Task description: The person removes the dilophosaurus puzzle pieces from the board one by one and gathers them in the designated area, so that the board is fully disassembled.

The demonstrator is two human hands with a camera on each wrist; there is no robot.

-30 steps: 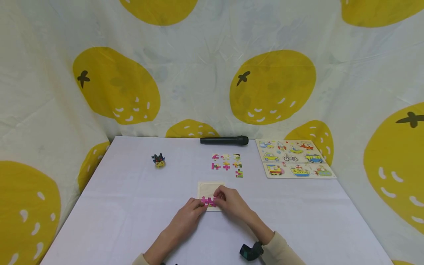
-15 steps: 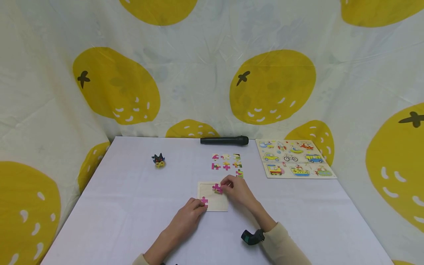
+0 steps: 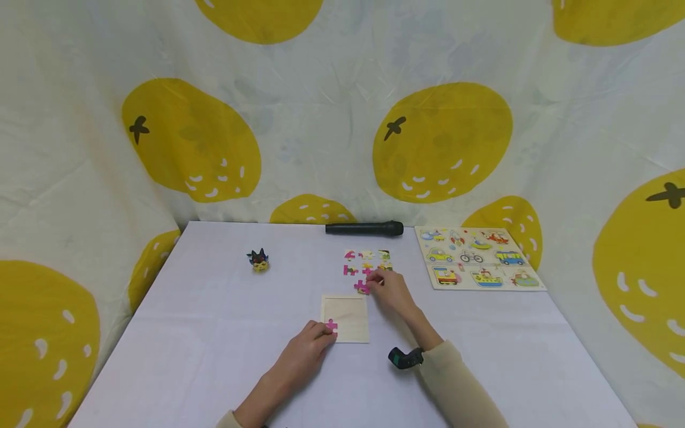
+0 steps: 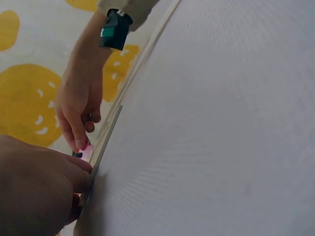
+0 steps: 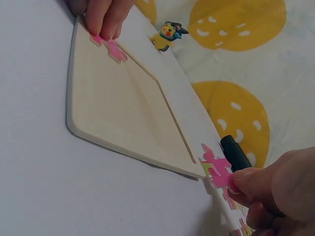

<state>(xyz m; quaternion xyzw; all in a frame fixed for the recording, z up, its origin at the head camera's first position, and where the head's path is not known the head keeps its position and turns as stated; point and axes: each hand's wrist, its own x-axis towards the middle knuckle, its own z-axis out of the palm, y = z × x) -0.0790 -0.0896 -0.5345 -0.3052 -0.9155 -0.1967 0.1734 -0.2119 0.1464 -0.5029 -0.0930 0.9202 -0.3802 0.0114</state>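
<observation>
A square wooden puzzle tray (image 3: 352, 318) lies flat in the middle of the table. One pink puzzle piece (image 3: 333, 326) sits in its lower left corner. My left hand (image 3: 306, 349) holds the tray at that corner, fingertips over this piece and partly hiding it. Past the tray's far right corner, my right hand (image 3: 392, 292) pinches another pink puzzle piece (image 3: 361, 286) between thumb and finger; a green patch shows on it in the right wrist view. Several loose puzzle pieces (image 3: 350, 270) lie in rows just beyond, some of them behind the right hand.
A black microphone (image 3: 364, 229) lies along the table's back edge. To the right is a wooden picture board (image 3: 471, 259) with vehicles. A small yellow and dark figurine (image 3: 259, 260) stands back left. A fruit-patterned curtain (image 3: 321, 131) hangs behind.
My right hand has lifted its pink puzzle piece from beside the corner piece and carried it away, past the tray's far right corner toward the loose pieces. The left hand stays put.
</observation>
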